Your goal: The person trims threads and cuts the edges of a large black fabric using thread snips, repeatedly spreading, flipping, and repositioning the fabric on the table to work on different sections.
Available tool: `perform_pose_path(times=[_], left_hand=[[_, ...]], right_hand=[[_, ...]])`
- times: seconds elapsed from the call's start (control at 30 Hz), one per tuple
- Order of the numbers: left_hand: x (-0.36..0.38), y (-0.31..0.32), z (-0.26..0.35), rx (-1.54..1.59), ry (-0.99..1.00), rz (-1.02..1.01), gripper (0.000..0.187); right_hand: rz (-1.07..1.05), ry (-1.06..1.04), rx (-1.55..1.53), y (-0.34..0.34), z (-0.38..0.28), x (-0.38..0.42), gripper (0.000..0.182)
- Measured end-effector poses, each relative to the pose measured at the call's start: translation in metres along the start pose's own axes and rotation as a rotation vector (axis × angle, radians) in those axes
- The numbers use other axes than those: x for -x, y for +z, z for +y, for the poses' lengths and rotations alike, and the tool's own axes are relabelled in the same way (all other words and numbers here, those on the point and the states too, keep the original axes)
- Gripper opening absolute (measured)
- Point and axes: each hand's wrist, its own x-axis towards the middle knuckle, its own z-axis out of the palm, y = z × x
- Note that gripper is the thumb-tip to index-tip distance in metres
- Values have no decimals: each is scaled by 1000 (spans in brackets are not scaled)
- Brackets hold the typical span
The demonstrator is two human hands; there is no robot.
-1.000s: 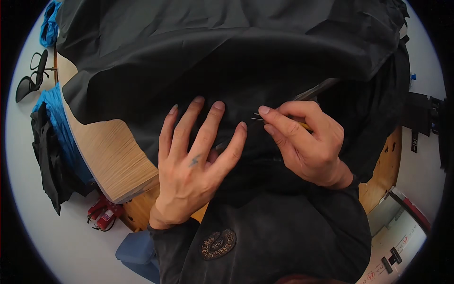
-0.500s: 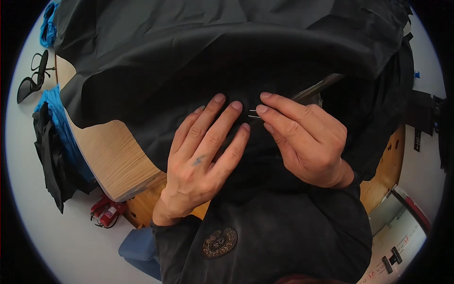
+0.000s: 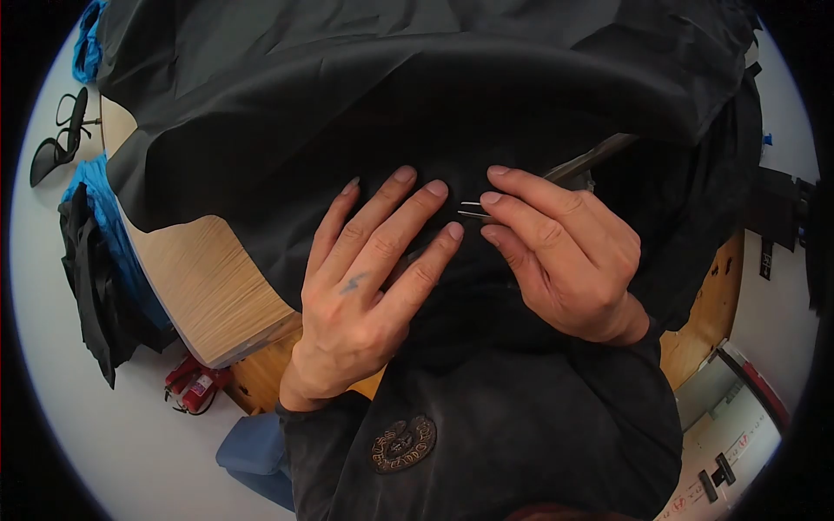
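Observation:
My left hand (image 3: 365,282) lies spread on the black fabric (image 3: 330,104), palm down, its thumb and fingertips resting on the cloth. Between the thumb and fingers of my right hand (image 3: 569,252) is a pair of metal tweezers (image 3: 471,209); the two thin tips point left toward my left hand, close above the fabric. Most of the tweezers is hidden by my fingers. Behind my right hand a long dark metal strip (image 3: 591,159) runs up to the right beneath a fold of the cloth.
A wooden tabletop (image 3: 204,278) shows at the left. Beyond it are glasses (image 3: 61,139), blue fabric (image 3: 113,217), a black cloth (image 3: 91,286), a red fire extinguisher (image 3: 195,385) and a blue chair (image 3: 254,447). A whiteboard (image 3: 730,451) stands at the lower right.
The fingers of my left hand have spread a little wider, and the hand has shifted slightly left. My right hand has moved slightly to the right with the tweezers.

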Motion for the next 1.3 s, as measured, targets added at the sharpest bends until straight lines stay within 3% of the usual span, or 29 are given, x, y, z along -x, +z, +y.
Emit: perform_pose_path(times=[0.67, 0.97, 1.03, 1.1, 1.13, 1.23, 1.3], left_hand=[[0, -2, 0, 14, -14, -18, 25], [1, -1, 1, 20, -10, 2, 35], [2, 1, 0, 20, -5, 18, 37], [2, 0, 0, 18, -1, 23, 38], [2, 0, 0, 16, -1, 23, 38], [1, 1, 0, 21, 0, 20, 40], [0, 0, 1, 8, 3, 13, 40]], right_hand=[[20, 6, 10, 4, -1, 1, 21], [-58, 36, 81, 2, -8, 3, 20], [3, 40, 92, 2, 1, 1, 19], [218, 105, 111, -2, 19, -7, 19], [248, 167, -3, -6, 21, -4, 19], [127, 91, -146, -9, 6, -1, 22], [42, 58, -86, -6, 1, 1, 22]])
